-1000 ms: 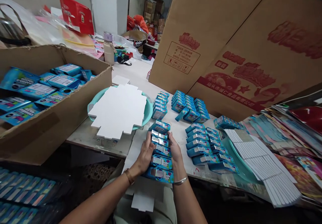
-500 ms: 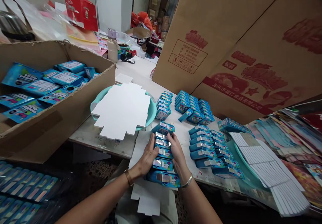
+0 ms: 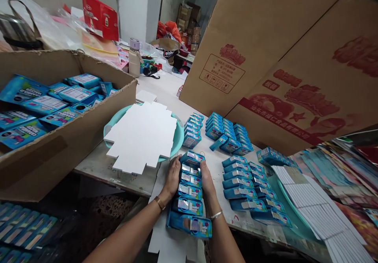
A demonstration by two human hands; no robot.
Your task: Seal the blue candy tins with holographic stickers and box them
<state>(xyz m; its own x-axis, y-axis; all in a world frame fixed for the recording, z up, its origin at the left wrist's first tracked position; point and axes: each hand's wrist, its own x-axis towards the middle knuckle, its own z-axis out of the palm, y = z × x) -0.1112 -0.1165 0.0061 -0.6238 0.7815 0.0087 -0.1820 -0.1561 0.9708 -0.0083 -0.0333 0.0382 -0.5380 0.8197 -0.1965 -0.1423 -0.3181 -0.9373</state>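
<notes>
A row of several blue printed packets (image 3: 190, 192) stands on edge in front of me, on white cut card (image 3: 156, 235) at the table's near edge. My left hand (image 3: 172, 179) presses along the row's left side, fingers pointing away from me. From the right side, my right hand (image 3: 208, 181) presses against the same row, its fingertips by the farthest packets. Between them the row is squeezed at its far part, while the nearest packet leans slightly askew. The palms and some fingers are hidden.
On the left, a cardboard box (image 3: 97, 113) holds loose blue packets. White card blanks (image 3: 144, 133) lie over a turquoise basin (image 3: 178, 137). More packet rows (image 3: 239, 178) stand to the right, beside striped white card (image 3: 313, 200). A large carton (image 3: 265, 66) rises behind.
My hands have slid to the far end of the row, and the left thumb no longer lies over the packets. The farthest packet is now closer to the others. The view has shifted slightly.
</notes>
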